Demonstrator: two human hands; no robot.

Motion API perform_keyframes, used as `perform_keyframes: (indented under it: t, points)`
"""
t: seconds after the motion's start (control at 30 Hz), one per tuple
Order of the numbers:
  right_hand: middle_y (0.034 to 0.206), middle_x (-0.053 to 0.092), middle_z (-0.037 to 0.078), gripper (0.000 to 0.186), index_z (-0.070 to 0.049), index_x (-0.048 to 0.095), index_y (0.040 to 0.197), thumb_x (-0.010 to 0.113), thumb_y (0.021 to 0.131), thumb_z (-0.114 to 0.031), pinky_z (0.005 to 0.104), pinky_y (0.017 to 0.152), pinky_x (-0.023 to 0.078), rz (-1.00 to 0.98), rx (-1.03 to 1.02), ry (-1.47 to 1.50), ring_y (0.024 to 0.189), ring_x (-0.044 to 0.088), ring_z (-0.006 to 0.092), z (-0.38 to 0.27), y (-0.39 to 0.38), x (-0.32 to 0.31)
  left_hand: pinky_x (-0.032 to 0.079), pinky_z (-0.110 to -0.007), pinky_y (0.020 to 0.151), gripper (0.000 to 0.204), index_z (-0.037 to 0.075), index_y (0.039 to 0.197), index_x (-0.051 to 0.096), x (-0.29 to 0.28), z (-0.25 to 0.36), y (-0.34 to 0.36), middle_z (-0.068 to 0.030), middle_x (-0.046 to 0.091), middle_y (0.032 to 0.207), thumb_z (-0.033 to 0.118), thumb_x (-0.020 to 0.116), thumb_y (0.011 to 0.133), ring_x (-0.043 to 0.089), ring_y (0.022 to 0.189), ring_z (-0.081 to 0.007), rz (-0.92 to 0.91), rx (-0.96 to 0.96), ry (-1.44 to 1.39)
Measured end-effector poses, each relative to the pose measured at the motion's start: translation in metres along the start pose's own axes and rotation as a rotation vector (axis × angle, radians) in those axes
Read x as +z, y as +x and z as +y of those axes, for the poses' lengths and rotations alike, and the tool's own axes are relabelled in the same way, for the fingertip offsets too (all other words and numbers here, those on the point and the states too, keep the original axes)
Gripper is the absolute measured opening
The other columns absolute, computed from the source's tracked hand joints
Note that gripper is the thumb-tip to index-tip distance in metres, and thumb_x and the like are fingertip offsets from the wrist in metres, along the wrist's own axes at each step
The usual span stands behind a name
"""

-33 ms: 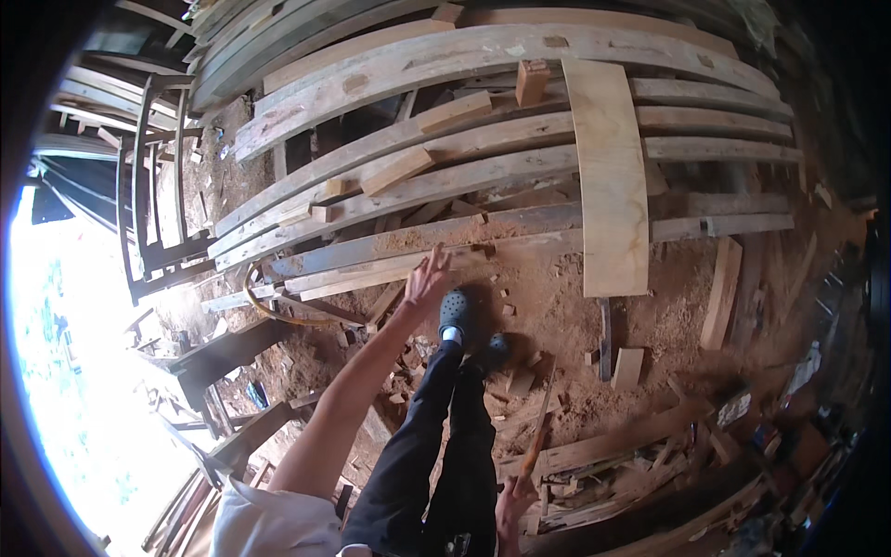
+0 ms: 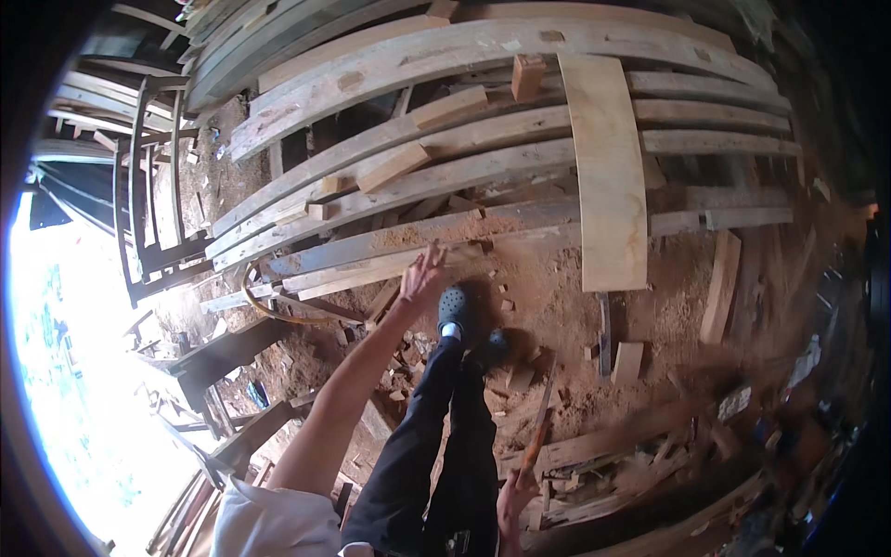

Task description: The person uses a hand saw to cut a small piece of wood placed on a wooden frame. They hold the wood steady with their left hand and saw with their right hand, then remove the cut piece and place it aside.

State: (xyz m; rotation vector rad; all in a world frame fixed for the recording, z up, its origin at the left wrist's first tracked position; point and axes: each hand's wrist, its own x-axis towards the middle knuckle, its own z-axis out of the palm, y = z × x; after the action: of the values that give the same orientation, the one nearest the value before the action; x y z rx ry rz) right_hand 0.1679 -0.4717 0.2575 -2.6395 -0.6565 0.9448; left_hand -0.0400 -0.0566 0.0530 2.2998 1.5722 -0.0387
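Note:
My left hand (image 2: 424, 275) is stretched forward over the front edge of the timber stack, fingers apart and holding nothing. Just beyond its fingertips lies a bluish-grey beam (image 2: 362, 251) with sawdust on it, and a paler strip of wood (image 2: 357, 272) runs alongside. Whether the fingers touch the wood, I cannot tell. Low by my right leg, my right hand (image 2: 516, 494) is closed around a long, narrow tool (image 2: 533, 450) with an orange-brown handle. Its thin, dark end points up and away, too slim here to name its kind.
A pale plywood board (image 2: 608, 176) lies across several long beams (image 2: 501, 139). Small wood blocks (image 2: 528, 78) rest on them. Offcuts (image 2: 627, 363) and sawdust cover the ground around my shoes (image 2: 454, 307). A dark wooden frame (image 2: 227, 357) stands at left, and scrap wood (image 2: 640, 455) lies at right.

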Motion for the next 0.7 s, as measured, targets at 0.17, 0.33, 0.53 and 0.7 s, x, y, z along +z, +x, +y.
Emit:
perform_keyframes:
  t: [0.17, 0.33, 0.53, 0.7]
  points:
    - [0.074, 0.061, 0.013, 0.029, 0.007, 0.058, 0.083, 0.065, 0.085, -0.021, 0.0406, 0.066, 0.047, 0.119, 0.192, 0.280, 0.070, 0.059, 0.0261, -0.016, 0.009, 0.024, 0.052, -0.043, 0.093, 0.057, 0.008, 0.132, 0.052, -0.003, -0.034, -0.004, -0.0169, 0.049, 0.136, 0.009, 0.066, 0.077, 0.058, 0.116, -0.0360, 0.132, 0.164, 0.051]
    - [0.072, 0.060, 0.012, 0.028, 0.007, 0.058, 0.085, 0.066, 0.087, -0.019, 0.0379, 0.064, 0.046, 0.029, 0.135, 0.374, 0.070, 0.057, 0.0194, -0.021, 0.015, 0.036, 0.039, -0.046, 0.110, 0.055, 0.001, 0.129, 0.056, -0.022, -0.049, -0.011, -0.0188, 0.048, 0.138, 0.017, 0.069, 0.078, 0.048, 0.128, -0.0374, 0.016, 0.145, 0.048]
    - [0.078, 0.064, 0.018, 0.028, 0.006, 0.061, 0.109, 0.067, 0.082, -0.003, 0.0372, 0.065, 0.049, -0.007, 0.057, 0.227, 0.071, 0.064, 0.0271, -0.020, 0.038, 0.062, 0.046, -0.046, 0.102, 0.049, 0.006, 0.131, 0.057, -0.046, -0.044, -0.055, -0.0174, 0.052, 0.133, 0.019, 0.069, 0.084, 0.052, 0.122, -0.0398, 0.033, 0.055, -0.099]
    - [0.080, 0.065, 0.021, 0.038, 0.002, 0.063, 0.113, 0.068, 0.076, -0.001, 0.0410, 0.066, 0.050, 0.120, -0.107, 0.029, 0.076, 0.065, 0.0420, -0.010, 0.047, 0.070, 0.055, -0.048, 0.077, 0.020, 0.007, 0.102, 0.069, -0.031, -0.052, -0.136, -0.0151, 0.067, 0.101, 0.011, 0.067, 0.083, 0.066, 0.090, -0.0384, -0.033, -0.131, -0.243]
